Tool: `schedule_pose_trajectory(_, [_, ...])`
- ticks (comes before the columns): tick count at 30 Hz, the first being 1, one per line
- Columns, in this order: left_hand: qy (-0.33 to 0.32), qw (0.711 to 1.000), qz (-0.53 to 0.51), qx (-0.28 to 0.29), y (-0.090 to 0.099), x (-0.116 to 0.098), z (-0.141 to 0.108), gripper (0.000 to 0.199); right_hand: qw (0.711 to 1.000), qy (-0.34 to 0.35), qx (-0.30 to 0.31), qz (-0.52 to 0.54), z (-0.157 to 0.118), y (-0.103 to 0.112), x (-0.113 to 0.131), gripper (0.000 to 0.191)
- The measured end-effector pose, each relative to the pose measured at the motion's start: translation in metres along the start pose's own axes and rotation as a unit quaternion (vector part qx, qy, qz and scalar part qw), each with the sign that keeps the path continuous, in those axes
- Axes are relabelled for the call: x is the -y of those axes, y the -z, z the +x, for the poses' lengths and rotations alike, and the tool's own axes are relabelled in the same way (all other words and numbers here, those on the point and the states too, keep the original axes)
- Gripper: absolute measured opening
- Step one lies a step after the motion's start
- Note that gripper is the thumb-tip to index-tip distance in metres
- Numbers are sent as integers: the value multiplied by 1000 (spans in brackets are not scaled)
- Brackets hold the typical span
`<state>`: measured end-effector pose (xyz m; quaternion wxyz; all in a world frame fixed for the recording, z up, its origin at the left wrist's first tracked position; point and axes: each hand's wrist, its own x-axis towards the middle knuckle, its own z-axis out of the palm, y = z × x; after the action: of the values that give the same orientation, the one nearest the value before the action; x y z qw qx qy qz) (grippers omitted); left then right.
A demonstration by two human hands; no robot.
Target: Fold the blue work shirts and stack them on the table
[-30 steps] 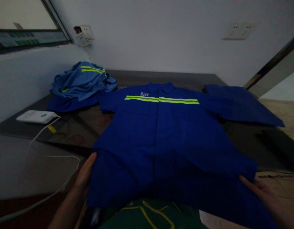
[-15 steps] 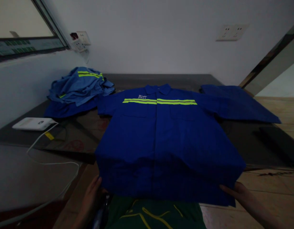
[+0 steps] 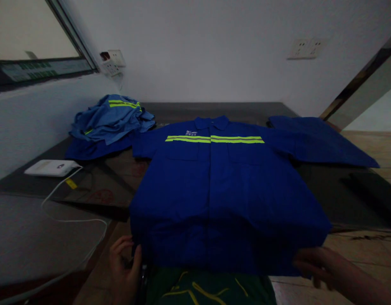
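Observation:
A dark blue short-sleeved shirt with a collar and a yellow-green chest stripe lies front up on the dark table, its lower part hanging over the front edge. At the shirt's lower left corner is my left hand, thumb and fingers apart, fingertips beside the cloth edge. My right hand has its fingers bent together round the lower right corner of the hem, which it partly hides.
Crumpled lighter blue clothes lie at the back left. Folded dark blue cloth lies at the right, near a black flat object. A white device with a cable is at the left. Wall sockets are behind.
My left hand has opened from its grip on the hem, the thumb now apart. My right hand has turned over the lower right corner, its fingers more bent. The view has shifted slightly.

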<state>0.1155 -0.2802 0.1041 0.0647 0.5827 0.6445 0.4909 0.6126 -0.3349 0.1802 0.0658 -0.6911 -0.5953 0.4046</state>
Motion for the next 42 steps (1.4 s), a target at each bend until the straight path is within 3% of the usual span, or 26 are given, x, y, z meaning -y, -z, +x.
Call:
schedule_pose_trajectory(1, [-104,995,11,0,-4,-17,14,13,998,54,20,8,2,-1,30,34])
schedule_pose_trajectory(3, [-229,970,18,77,-21,-57,48,16,985,173,0,16,13,-5,88,29])
schedule_pose_trajectory(5, [-295,938,22,180,-48,-96,87,27,955,295,-21,-3,33,-7,133,27])
schedule_pose_trajectory(7, [-311,906,57,282,-82,-124,126,31,933,340,-108,-46,61,-6,161,29])
schedule_pose_trajectory(9, [-317,878,108,342,-118,-137,164,37,920,323,-192,-112,91,-1,175,34])
schedule_pose_trajectory(11, [-315,858,154,375,-153,-138,199,40,915,278,-225,-185,119,4,183,42])
schedule_pose_trajectory(15, [-303,850,203,380,-214,-133,248,44,920,213,-193,-267,151,6,197,57])
schedule_pose_trajectory(19, [-302,836,210,408,-252,-137,257,49,923,196,-167,-286,163,4,212,66])
schedule_pose_trajectory(23, [-309,833,199,414,-259,-136,245,58,921,194,-163,-297,173,5,220,66])
schedule_pose_trajectory(27, [-313,828,209,416,-255,-134,242,60,898,255,-149,-327,175,-5,225,60])
schedule_pose_trajectory(31, [-315,824,219,417,-256,-135,245,59,888,301,-112,-328,150,-14,222,51])
schedule_pose_trajectory(34, [-315,822,217,423,-257,-135,247,62,893,327,-54,-303,127,-7,219,40])
schedule_pose_trajectory(37, [-313,821,218,425,-258,-134,249,63,893,346,-35,-285,123,4,227,31])
schedule_pose_trajectory(39, [-313,821,220,423,-258,-135,250,62,891,353,-47,-280,133,4,238,38])
schedule_pose_trajectory(42, [-309,821,221,427,-257,-136,250,62,880,361,-55,-304,148,-14,253,57])
